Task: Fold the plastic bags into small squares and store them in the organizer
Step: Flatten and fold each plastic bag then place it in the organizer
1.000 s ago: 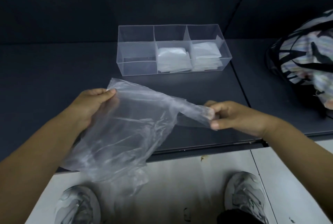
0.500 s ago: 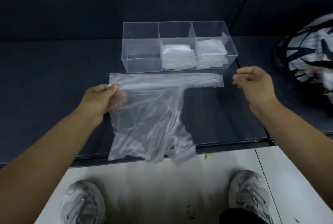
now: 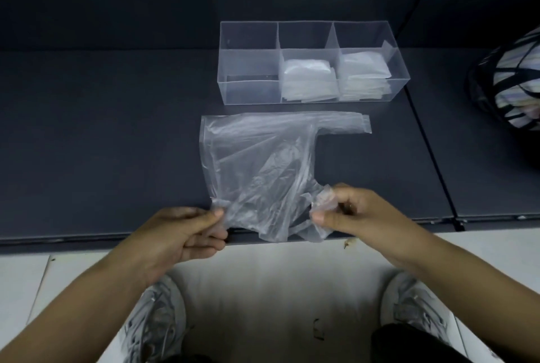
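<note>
Pinched the near left corner of the plastic bag (image 3: 257, 158) between the thumb and curled fingers of the left hand (image 3: 187, 231). Gripped a crumpled bunch of film at the bag's near right side in the right hand (image 3: 350, 213), with fingers curled round it. Held both hands low at the near edge of the dark table (image 3: 102, 129), apart from each other, with the bag's near hem drooping a little over that edge.

Left most of the bag spread on the tabletop, clear and wrinkled, with one handle strip stretched flat toward the right along the far side.

Saw the clear organizer (image 3: 248, 91) just beyond the bag's far edge, close to it but not touching. Made out three compartments in a row, with folded squares (image 3: 306, 82) stacked in the middle one and another stack in the right one.

Noted a striped bag (image 3: 514, 85) on the table at the far right, well apart from the organizer. Stood in pale shoes (image 3: 155, 319) on a light floor (image 3: 277, 275), toes just short of the table's edge.
</note>
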`<state>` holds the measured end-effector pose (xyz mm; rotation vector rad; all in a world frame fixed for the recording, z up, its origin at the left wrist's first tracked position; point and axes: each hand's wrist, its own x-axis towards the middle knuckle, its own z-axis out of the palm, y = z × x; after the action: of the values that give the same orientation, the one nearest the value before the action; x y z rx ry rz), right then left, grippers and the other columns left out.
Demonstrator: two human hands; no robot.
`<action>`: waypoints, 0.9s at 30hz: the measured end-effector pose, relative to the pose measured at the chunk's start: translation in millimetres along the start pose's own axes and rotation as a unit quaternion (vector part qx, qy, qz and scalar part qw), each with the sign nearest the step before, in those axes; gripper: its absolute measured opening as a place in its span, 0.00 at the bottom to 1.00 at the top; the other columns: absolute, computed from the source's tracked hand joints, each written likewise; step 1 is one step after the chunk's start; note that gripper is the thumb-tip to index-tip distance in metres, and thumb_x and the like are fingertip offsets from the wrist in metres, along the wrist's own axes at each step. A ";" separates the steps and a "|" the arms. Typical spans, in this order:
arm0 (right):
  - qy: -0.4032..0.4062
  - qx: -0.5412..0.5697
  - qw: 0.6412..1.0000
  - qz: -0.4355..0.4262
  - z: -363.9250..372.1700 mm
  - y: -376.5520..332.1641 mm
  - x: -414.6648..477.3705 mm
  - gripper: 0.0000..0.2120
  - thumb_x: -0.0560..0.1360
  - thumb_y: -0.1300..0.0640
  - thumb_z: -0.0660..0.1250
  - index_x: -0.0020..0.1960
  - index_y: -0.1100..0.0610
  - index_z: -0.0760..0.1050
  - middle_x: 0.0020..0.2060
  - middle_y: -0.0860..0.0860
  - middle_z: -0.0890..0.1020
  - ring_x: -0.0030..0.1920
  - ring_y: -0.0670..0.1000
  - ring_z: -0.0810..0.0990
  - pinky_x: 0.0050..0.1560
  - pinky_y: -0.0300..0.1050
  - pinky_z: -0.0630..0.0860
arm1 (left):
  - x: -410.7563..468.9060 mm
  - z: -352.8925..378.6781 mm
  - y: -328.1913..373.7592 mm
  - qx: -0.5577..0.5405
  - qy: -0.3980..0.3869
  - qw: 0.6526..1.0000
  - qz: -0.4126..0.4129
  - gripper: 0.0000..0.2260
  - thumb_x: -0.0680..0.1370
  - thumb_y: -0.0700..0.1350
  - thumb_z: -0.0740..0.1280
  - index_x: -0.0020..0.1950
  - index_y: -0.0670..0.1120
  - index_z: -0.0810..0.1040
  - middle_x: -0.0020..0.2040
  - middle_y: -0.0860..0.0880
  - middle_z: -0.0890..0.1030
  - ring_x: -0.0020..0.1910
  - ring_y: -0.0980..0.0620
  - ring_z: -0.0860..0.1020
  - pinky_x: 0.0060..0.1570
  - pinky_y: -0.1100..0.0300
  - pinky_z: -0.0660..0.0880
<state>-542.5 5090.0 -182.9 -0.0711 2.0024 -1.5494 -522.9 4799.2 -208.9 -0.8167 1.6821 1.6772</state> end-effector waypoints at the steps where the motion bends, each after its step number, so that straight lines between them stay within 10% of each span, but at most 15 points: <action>1: -0.010 0.006 1.000 -0.002 -6.3 0.6 0.9 0.06 0.65 0.46 0.72 0.39 0.47 0.82 0.38 0.43 0.79 0.41 0.42 0.80 0.44 0.32 0.73 | 0.9 0.2 -1.7 -0.003 0.018 1.000 0.008 0.24 0.59 0.54 0.75 0.47 0.39 0.82 0.41 0.41 0.85 0.38 0.47 0.85 0.30 0.63 0.78; 6: -0.037 0.016 0.999 -0.012 -67.4 5.2 -6.4 0.07 0.71 0.51 0.71 0.39 0.54 0.79 0.39 0.50 0.78 0.42 0.48 0.75 0.45 0.36 0.72 | 7.4 -9.2 -0.2 -0.039 0.083 0.995 0.033 0.19 0.62 0.51 0.73 0.46 0.39 0.81 0.40 0.41 0.85 0.38 0.47 0.85 0.29 0.65 0.77; 10: -0.014 -0.005 1.000 0.023 -100.8 10.7 -14.4 0.34 0.70 0.30 0.62 0.39 0.64 0.73 0.41 0.61 0.75 0.41 0.58 0.74 0.48 0.45 0.73 | 5.5 -9.8 -1.7 -0.055 0.086 0.994 0.038 0.20 0.62 0.49 0.74 0.49 0.38 0.80 0.41 0.41 0.85 0.40 0.45 0.85 0.31 0.64 0.78; 13: 0.028 -0.090 0.992 0.081 -96.4 14.9 -9.4 0.27 0.70 0.30 0.64 0.31 0.53 0.69 0.29 0.51 0.72 0.32 0.52 0.68 0.36 0.42 0.67 | 4.2 -4.8 -1.8 -0.046 0.082 0.995 0.042 0.18 0.66 0.47 0.73 0.50 0.37 0.80 0.41 0.40 0.85 0.40 0.45 0.85 0.31 0.64 0.79; 19: 0.262 -0.051 0.960 0.082 -86.2 47.9 3.8 0.03 0.75 0.66 0.68 0.44 0.59 0.76 0.25 0.49 0.79 0.24 0.45 0.75 0.24 0.35 0.70 | 1.7 3.9 -2.4 -0.042 0.077 0.995 0.045 0.09 0.76 0.42 0.69 0.51 0.37 0.79 0.41 0.39 0.85 0.39 0.44 0.85 0.30 0.63 0.79; 27: 0.393 -0.155 0.905 0.051 -94.4 68.9 -15.5 0.04 0.76 0.61 0.68 0.44 0.53 0.77 0.27 0.49 0.80 0.26 0.42 0.77 0.27 0.31 0.71 | 1.3 18.4 -10.1 0.047 0.074 0.995 0.056 0.09 0.77 0.43 0.67 0.46 0.38 0.81 0.36 0.41 0.84 0.35 0.44 0.84 0.27 0.63 0.77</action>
<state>-554.1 5199.5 -225.0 0.6187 2.8018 -1.2770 -515.7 4817.6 -216.2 -0.8325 1.9251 1.6303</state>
